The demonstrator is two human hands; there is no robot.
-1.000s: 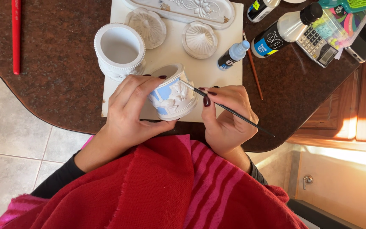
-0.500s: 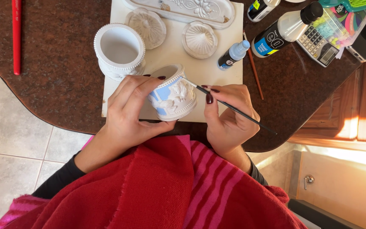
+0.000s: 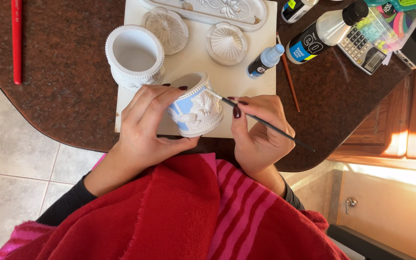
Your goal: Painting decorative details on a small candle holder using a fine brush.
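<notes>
My left hand grips a small white plaster pot with raised flower relief, partly painted light blue, tilted on its side above a white board. My right hand pinches a thin black-handled paintbrush. The brush tip touches the pot's beaded rim on its upper right. A second, unpainted white pot stands upright on the board just beyond my left hand.
Two round white lids and an ornate white tray lie on the board. Paint bottles, a calculator, a spare brush and a red stick rest on the dark granite counter.
The brush tip has slid a little along the pot's rim, and my right hand shifted slightly. My left hand keeps the pot in the same place.
</notes>
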